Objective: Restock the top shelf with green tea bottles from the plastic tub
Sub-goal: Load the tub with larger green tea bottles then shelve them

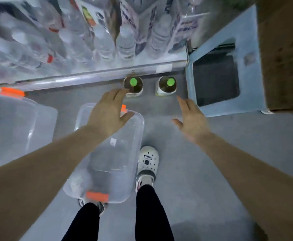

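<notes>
Two green tea bottles with bright green caps stand upright on the grey floor just in front of the shelf edge, one on the left and one on the right. My left hand reaches down with fingers spread, its fingertips at the left bottle's near side. A little short of the right bottle, my right hand is stretched out flat and holds nothing. The clear plastic tub with orange clips lies on the floor under my left forearm and looks empty.
A shelf packed with clear water bottles runs across the top. A second clear tub sits at the left. A light blue stool and a brown box stand at the right. My feet stand beside the tub.
</notes>
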`<state>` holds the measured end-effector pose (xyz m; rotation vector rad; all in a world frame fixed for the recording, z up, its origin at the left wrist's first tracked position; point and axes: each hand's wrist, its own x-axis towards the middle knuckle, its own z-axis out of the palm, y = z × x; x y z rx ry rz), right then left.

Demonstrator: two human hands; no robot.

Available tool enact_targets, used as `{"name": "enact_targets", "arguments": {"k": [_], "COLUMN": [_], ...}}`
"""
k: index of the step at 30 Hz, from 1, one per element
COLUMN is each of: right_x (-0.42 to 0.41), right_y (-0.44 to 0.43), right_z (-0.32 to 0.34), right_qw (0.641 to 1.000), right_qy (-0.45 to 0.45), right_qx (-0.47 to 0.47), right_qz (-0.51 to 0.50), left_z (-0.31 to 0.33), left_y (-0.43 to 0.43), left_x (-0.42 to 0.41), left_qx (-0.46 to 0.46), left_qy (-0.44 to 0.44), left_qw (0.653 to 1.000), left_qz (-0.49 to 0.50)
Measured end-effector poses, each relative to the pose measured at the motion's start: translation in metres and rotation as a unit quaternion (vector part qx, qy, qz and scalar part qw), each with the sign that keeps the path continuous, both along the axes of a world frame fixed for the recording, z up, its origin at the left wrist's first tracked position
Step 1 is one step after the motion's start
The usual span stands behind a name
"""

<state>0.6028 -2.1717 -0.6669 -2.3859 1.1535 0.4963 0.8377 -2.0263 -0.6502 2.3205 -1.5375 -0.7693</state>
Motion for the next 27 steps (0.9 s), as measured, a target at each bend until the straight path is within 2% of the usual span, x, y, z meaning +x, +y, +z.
{"name": "enact_targets", "arguments": {"k": [6,10,12,15,19,24,27], "right_x": [0.019,0.043,0.052,0.059,0.056,0.061,0.064], "right_y": [-0.050,-0.084,-0.096,-0.103,-0.095,-0.066,-0.064], "right_z": [-0.106,-0.156,-0.175,-0.196,-0.211,-0.220,-0.225], "right_qw": [0.999,0.985,0.978,0.973,0.966,0.955,0.946], "right_qy": [0.014,-0.037,-0.068,-0.109,-0.161,-0.136,-0.157], "right_qx": [0.000,0.019,0.037,0.063,0.022,-0.040,-0.034], "right_qz": [-0.047,-0.165,-0.192,-0.193,-0.200,-0.261,-0.281], "left_z": [-0.109,-0.154,-0.171,-0.190,-0.201,-0.211,-0.220], "left_y": [-0.036,-0.058,-0.066,-0.075,-0.084,-0.095,-0.097], "left_x": [0.011,0.028,0.036,0.048,0.050,0.050,0.049], "left_qx": [0.024,0.017,0.018,0.036,0.042,0.074,0.093], "left_qy": [0.014,0.013,0.017,0.024,0.042,0.032,0.015], "left_qw": [0.999,0.998,0.997,0.997,0.997,0.995,0.994], "left_qz": [0.047,0.059,0.067,0.059,0.044,0.062,0.055]}}
